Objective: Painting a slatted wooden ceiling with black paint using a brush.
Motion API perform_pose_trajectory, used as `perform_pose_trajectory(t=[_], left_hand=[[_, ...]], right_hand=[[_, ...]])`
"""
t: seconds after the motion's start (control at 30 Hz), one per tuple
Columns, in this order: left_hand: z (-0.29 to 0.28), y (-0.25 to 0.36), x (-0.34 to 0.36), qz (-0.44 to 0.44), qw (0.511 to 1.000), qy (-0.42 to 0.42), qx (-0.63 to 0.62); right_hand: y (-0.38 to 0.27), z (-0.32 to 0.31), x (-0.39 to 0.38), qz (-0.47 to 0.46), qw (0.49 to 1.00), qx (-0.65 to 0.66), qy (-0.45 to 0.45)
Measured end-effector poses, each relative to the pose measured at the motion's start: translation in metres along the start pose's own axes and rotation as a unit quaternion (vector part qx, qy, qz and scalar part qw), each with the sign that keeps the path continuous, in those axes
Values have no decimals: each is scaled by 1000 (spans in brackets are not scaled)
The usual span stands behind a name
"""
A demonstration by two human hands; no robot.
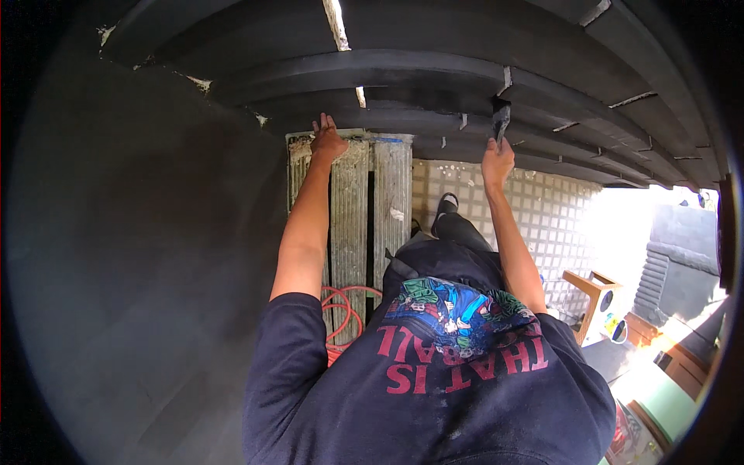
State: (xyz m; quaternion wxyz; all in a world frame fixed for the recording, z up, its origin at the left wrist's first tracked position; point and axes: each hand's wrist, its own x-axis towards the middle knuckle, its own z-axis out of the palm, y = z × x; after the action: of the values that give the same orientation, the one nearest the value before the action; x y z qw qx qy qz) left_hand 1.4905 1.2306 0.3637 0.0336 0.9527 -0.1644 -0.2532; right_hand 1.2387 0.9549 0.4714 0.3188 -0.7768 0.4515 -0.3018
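My right hand (pixel 497 164) is closed round the handle of a dark paintbrush (pixel 502 118). The bristle end points up and meets a dark ribbed surface (pixel 434 101), beside a pale joint line. A wet-looking black patch lies around the brush tip. My left hand (pixel 329 141) has its fingers spread and holds nothing. It lies over the far end of weathered wooden planks (pixel 349 201), its fingertips reaching to the dark surface. Pale gaps show between some of the dark panels, one of them a white strip (pixel 336 25) above my left hand.
A dark wall (pixel 139 256) fills the left side. Red hose (pixel 341 310) coils on the planks by my body. To the right are a tiled floor (pixel 535 205), a wooden stand (pixel 595 302) and a pale green panel (pixel 659 403). My foot (pixel 447 203) is on the tiles.
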Motion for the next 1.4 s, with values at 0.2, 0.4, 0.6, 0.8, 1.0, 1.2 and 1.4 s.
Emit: perform_pose_trajectory(t=[0.2,0.4,0.6,0.8,1.0,1.2,1.4], left_hand=[[-12,-2,2,19,997,-49,-49],[-11,-27,12,41,997,-67,-12],[-29,-5,0,26,995,-100,10],[-26,-11,-7,25,995,-95,-22],[-12,-24,-1,29,997,-74,-22],[-17,-17,-1,43,997,-67,-14],[-16,-24,-1,44,996,-75,-17]], right_hand=[[-36,28,-26,11,998,65,-16],[-65,101,-86,-88,980,79,-162],[-58,143,-91,-128,954,27,-269],[-10,131,-54,-116,965,-4,-233],[5,102,-45,-48,981,17,-187],[33,91,-52,17,997,-26,-68],[17,135,-68,128,983,62,-115]])
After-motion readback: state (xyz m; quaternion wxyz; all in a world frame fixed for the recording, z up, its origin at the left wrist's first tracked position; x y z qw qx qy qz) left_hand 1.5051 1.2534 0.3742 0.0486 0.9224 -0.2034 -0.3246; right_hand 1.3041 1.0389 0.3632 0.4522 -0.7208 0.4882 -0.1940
